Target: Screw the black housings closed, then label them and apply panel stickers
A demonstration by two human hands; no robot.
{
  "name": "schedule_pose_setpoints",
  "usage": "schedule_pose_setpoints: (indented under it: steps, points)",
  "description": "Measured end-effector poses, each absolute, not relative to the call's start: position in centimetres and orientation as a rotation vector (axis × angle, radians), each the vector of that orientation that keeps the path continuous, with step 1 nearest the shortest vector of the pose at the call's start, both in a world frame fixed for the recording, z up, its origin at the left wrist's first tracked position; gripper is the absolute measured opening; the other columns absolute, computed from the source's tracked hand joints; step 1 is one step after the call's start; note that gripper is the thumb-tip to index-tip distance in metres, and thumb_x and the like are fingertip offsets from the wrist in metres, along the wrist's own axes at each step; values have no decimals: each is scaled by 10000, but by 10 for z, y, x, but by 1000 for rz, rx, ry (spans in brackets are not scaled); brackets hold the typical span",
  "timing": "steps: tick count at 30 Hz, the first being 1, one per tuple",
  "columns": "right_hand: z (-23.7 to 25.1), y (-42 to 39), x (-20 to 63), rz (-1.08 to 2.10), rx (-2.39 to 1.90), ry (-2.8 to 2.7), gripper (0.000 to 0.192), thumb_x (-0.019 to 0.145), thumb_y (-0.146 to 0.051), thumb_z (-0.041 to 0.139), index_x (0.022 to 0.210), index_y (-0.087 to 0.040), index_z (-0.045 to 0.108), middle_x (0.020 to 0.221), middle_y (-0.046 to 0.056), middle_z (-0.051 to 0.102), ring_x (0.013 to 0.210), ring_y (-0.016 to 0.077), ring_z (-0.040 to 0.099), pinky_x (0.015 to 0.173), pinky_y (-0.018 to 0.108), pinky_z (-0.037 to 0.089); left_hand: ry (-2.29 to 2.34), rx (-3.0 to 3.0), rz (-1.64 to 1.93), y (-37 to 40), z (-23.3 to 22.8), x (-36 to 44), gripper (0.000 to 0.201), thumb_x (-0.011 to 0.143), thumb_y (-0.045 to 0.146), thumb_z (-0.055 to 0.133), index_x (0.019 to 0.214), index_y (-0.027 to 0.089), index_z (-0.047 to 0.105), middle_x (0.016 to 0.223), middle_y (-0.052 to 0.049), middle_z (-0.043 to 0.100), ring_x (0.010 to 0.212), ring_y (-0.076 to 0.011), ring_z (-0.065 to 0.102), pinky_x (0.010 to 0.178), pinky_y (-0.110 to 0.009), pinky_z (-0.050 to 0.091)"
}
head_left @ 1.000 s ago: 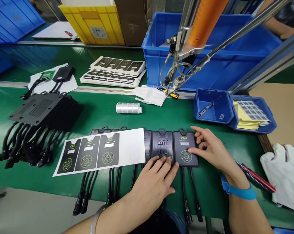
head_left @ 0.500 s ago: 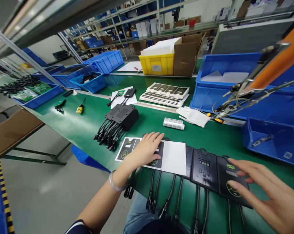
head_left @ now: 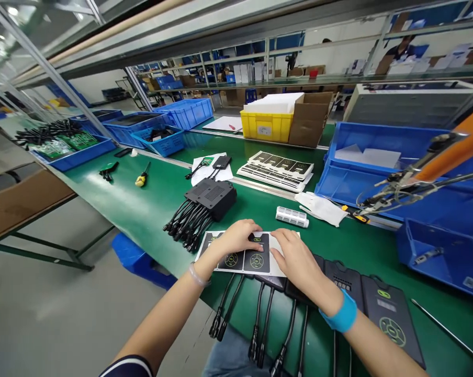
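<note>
Green surface [head_left: 122, 209], rightmost box [head_left: 393, 309] labelled, its neighbour [head_left: 350, 280] bare; left hand [head_left: 238, 238] and right hand [head_left: 293, 256] curl over the sticker sheet [head_left: 256, 262], grip unclear!

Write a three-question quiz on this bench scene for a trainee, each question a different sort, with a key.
1. Multiple choice: Which thing are the left hand and right hand over?
a) the glove
b) the sheet
c) the screwdriver

2. True or false: The roll lies on its side.

3. Fill the blank: The blue band is on the person's ____ wrist.

Key: 1. b; 2. true; 3. right
</note>
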State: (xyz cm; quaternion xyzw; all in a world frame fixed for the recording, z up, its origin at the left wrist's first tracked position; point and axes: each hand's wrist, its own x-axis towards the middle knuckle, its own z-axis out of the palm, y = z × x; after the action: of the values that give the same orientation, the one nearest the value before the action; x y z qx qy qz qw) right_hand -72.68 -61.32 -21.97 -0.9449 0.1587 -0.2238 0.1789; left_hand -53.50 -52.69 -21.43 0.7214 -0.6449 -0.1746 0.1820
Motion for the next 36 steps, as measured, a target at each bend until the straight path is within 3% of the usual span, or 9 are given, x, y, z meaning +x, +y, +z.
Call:
schedule_pose_setpoints:
  steps: [4, 7, 12, 20, 25, 30, 34, 36]
  points:
    - [-223, -619, -708, -756, -2616, 480, 227, 911, -173, 489, 1083, -164, 637, 1022, 120, 688, 932, 254, 654, 767, 414, 567, -1598, 1932, -519, -532, -212, -528, 182, 824, 304, 689, 926, 157, 723, 910, -63, 720, 859, -215, 656, 777, -283, 466]
    - [-217, -620, -700, -877, -2581, 490, 202, 922, -227, 512, 1056, -177, 655, 1014, 116, 699, 966, 270, 638, 825, 445, 540, -1453, 1812, -592, -530, -201, -530, 234, 887, 318, 567, 949, 147, 714, 883, -55, 725, 813, -187, 648, 733, -267, 471]
    - [-207, -618, -692, -1105, -2498, 504, 200, 930, -313, 542, 1018, -197, 680, 925, 88, 711, 893, 240, 637, 807, 415, 514, -1348, 1637, -772, -524, -177, -533, 301, 854, 400, 558, 857, 122, 673, 776, -36, 679, 710, -146, 592, 676, -250, 459]
    - [-189, -590, -718, -1259, -2685, 142, 162, 919, -166, 546, 832, -212, 675, 864, 22, 720, 837, 175, 604, 739, 342, 455, -1377, 1715, -879, -529, -158, -522, 246, 771, 382, 610, 735, 146, 669, 686, -12, 643, 661, -145, 557, 635, -241, 408]
    - [-158, -564, -776, -1219, -2370, 140, 104, 861, -103, 623, 904, -196, 641, 822, 24, 671, 772, 136, 578, 680, 287, 472, -1596, 2159, -462, -549, -160, -516, 212, 853, 273, 523, 845, 166, 706, 805, -47, 712, 764, -198, 633, 683, -260, 435]
    - [-152, -608, -843, -955, -1858, 770, 41, 878, -258, 642, 841, -243, 633, 742, -26, 602, 638, 85, 563, 576, 210, 451, -1872, 2248, 68, -540, -176, -573, 347, 906, 180, 527, 1229, 105, 626, 1169, -164, 664, 1037, -324, 627, 882, -462, 495]
    - [-181, -654, -874, -694, -1555, 983, 237, 805, -436, 704, 817, -206, 645, 662, -27, 547, 518, 68, 488, 503, 207, 396, -2167, 1842, -119, -508, -196, -647, 350, 889, 195, 633, 1230, 119, 617, 1196, -126, 665, 1066, -270, 639, 926, -427, 542]
    - [-197, -666, -879, -618, -1511, 1033, 301, 759, -472, 733, 801, -186, 650, 645, -21, 539, 504, 66, 465, 488, 209, 368, -2238, 1737, -153, -494, -206, -676, 428, 840, 215, 709, 1240, 102, 605, 1243, -137, 649, 1091, -289, 636, 941, -441, 552]
